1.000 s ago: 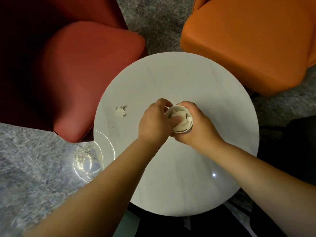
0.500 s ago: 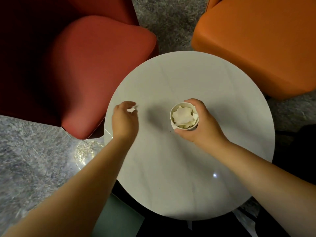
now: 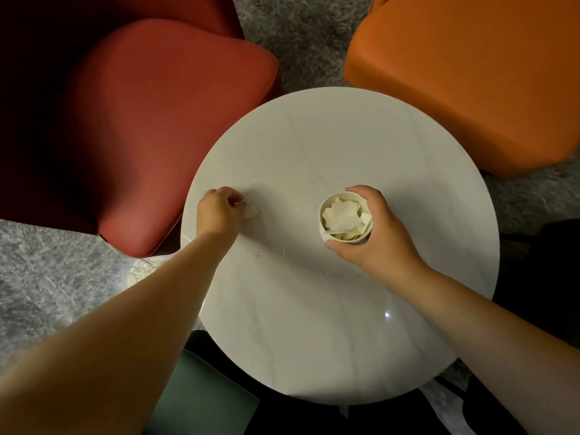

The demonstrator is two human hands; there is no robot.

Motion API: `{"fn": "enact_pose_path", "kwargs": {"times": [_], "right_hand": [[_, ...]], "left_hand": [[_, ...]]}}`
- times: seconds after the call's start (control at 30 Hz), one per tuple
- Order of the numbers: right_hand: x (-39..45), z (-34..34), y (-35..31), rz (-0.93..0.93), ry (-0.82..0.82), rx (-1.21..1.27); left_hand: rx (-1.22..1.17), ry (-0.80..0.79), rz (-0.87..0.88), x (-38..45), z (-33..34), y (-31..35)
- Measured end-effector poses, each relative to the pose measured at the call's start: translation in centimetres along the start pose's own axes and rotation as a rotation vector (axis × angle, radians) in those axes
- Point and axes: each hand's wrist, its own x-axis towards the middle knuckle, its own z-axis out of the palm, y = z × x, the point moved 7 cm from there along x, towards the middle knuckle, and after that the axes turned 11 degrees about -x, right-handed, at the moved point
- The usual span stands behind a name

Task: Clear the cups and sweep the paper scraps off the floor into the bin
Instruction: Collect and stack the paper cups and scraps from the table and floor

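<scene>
A white paper cup (image 3: 345,219) stuffed with crumpled paper scraps stands on the round white table (image 3: 345,293), right of centre. My right hand (image 3: 375,232) is wrapped around its right side. At the table's left edge a small white paper scrap (image 3: 251,211) lies on the top, and my left hand (image 3: 218,211) is curled over it with the fingertips pinching its left end.
A red armchair (image 3: 141,130) stands close against the table's left side and an orange armchair (image 3: 470,76) at the upper right. Grey marbled floor (image 3: 47,277) shows at the left. A teal cushion (image 3: 201,400) sits below the table's near edge.
My left hand left the cup, reached left across the table and closed its fingers on the loose scrap. My right hand kept hold of the cup.
</scene>
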Motion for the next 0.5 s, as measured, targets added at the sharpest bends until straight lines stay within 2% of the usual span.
{"fn": "enact_pose_path", "kwargs": {"times": [0.07,0.17,0.27,0.4,0.5], "right_hand": [[-0.3,-0.4,0.3,0.007,0.005,-0.003],[-0.7,-1.1,0.6,-0.001,0.024,0.008],[-1.0,-1.7,1.0,-0.007,0.033,0.013],[-1.7,-2.3,1.3,-0.008,0.022,0.061],[-2.3,-3.0,1.3,-0.001,0.02,0.056]], "left_hand": [[-0.111,0.002,-0.005,-1.3,0.2,1.6],[-0.4,0.004,-0.012,-4.6,0.6,5.9],[-0.581,-0.096,0.096,-8.7,1.4,11.4],[-0.329,-0.238,0.264,-12.8,4.0,15.5],[-0.289,-0.305,0.232,-13.7,5.9,15.8]]}}
